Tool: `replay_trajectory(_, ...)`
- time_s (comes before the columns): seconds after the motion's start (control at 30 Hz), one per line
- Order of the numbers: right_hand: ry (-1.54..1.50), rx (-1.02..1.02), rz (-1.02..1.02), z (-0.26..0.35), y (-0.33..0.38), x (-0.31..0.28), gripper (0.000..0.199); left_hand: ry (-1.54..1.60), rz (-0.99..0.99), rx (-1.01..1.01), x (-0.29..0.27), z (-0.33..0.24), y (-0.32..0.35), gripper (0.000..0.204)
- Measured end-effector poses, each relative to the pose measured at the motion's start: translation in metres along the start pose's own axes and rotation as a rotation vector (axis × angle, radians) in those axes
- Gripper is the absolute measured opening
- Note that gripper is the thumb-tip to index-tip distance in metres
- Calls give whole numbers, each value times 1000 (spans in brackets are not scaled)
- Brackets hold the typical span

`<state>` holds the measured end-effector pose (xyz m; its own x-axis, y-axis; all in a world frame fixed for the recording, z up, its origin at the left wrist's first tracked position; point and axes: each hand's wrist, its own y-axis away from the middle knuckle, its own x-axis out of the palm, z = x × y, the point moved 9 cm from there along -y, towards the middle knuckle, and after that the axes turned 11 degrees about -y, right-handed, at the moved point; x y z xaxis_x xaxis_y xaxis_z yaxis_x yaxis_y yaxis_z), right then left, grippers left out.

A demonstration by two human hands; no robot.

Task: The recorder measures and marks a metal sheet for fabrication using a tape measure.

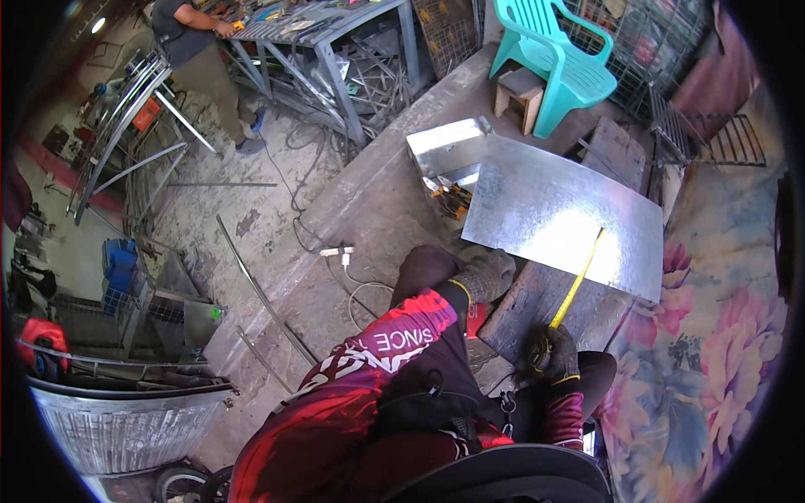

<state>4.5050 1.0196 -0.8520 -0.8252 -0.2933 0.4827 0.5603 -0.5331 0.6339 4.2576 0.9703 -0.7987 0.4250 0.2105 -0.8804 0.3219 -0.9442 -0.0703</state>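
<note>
A shiny galvanized metal sheet (pixel 562 214) lies flat on a dark wooden board (pixel 541 306) in front of me. My left hand (pixel 486 272), in a grey work glove, presses on the sheet's near left corner. My right hand (pixel 549 356), in a dark glove, grips a tape measure case. Its yellow tape (pixel 579 281) runs up across the sheet toward the far edge. My red sleeves and knees fill the lower middle.
A folded metal tray (pixel 449 151) lies behind the sheet. A turquoise plastic chair (pixel 558 63) and small wooden stool (pixel 520 96) stand beyond. A flowered cloth (pixel 713 335) covers the right. Another person (pixel 201 50) stands at a metal workbench (pixel 327 33). Cables and rods cross the concrete floor.
</note>
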Motion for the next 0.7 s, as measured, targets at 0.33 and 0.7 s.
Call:
replay_trajectory(0.33, 36, -1, -43, 4, 1, 1, 5, 96, 111, -102, 5, 12, -4, 27)
replay_trajectory(0.7, -8, 36, -70, 1, -1, -1, 4, 104, 106, -29, 7, 8, -10, 22)
